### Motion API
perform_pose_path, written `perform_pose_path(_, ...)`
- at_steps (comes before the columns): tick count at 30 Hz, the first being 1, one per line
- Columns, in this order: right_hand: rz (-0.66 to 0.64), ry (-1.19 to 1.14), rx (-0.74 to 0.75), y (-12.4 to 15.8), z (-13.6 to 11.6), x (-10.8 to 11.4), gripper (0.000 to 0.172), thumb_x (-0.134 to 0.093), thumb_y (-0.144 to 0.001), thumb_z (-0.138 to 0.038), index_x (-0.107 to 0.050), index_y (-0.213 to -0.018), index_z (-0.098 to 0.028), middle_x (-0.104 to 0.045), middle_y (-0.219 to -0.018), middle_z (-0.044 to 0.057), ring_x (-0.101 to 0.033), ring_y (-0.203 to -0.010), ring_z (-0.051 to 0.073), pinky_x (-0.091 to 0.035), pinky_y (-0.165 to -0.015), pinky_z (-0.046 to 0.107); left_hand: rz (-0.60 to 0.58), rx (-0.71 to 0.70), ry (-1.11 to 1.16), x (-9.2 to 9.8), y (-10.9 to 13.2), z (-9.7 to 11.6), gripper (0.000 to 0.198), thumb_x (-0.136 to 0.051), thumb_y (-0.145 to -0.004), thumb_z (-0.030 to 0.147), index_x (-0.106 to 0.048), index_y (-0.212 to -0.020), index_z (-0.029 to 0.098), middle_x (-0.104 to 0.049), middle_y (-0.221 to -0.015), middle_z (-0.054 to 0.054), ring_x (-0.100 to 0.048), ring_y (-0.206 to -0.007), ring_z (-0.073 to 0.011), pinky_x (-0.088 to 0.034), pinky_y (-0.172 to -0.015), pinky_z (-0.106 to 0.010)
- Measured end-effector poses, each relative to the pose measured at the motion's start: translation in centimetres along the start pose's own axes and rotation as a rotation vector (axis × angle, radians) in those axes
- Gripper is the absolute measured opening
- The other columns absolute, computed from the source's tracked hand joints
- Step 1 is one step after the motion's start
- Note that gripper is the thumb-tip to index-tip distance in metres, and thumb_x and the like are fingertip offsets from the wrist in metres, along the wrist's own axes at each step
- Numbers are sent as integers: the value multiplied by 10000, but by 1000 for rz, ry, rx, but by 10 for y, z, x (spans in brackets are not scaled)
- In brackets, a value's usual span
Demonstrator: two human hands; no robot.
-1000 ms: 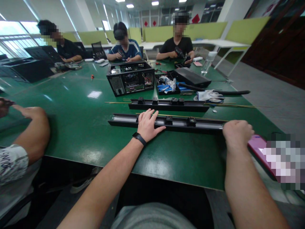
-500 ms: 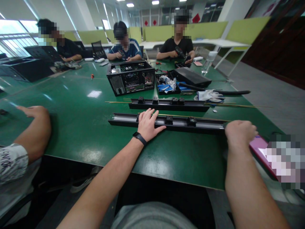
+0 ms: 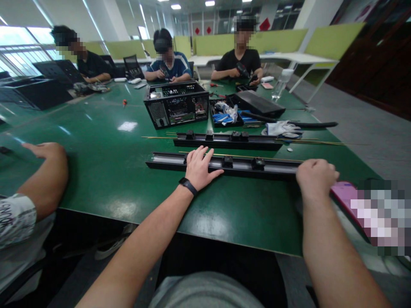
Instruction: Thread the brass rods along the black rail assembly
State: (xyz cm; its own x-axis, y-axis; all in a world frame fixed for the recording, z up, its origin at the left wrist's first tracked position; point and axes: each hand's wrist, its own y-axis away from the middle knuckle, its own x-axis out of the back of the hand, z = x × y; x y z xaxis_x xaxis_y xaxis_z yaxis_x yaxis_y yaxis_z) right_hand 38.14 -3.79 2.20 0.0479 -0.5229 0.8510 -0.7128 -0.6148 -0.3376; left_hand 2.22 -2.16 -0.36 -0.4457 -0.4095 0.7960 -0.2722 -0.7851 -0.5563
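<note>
A long black rail (image 3: 244, 166) with small black blocks on it lies across the green table (image 3: 105, 171) in front of me. My left hand (image 3: 199, 167) lies flat on its left part, fingers spread, a dark band on the wrist. My right hand (image 3: 316, 178) is closed as a fist at the rail's right end; what it grips there is hidden. A thin brass rod (image 3: 244, 156) runs along the rail's far edge. A second black rail (image 3: 227, 140) lies parallel just beyond.
An open computer case (image 3: 176, 104) and a black tray with blue-white gloves (image 3: 225, 113) stand behind the rails. White gloves (image 3: 281, 128) lie at right, a pink object (image 3: 345, 194) by my right hand. A neighbour's arm (image 3: 43, 173) rests at left. Three people sit across.
My right fist has slid slightly left along the rail's end. The neighbour's far hand at the left edge has dropped out of view. My left hand has stayed put.
</note>
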Motion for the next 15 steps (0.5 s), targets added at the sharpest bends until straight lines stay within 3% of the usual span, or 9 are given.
perform_pose_path(9, 97, -53, 441, 20, -7, -10, 418, -454, -1002, -345, -794, -926, -114, -708, -999, 244, -573, -993, 361, -408, -842, 464, -11, 6, -5, -1, -1, 3, 788, -841, -878, 595, -611, -1514, 191, -592, -1588, -179, -462, -1563, -374, -303, -1306, -538)
perform_pose_path(15, 43, -248, 642, 27, -14, -26, 376, -437, -1036, -387, -723, -903, -182, -722, -1002, 189, -585, -944, 317, -434, -865, 447, -10, 1, -2, -1, -2, 4, 786, -842, -875, 591, -612, -1516, 199, -594, -1584, -183, -471, -1554, -386, -312, -1297, -554)
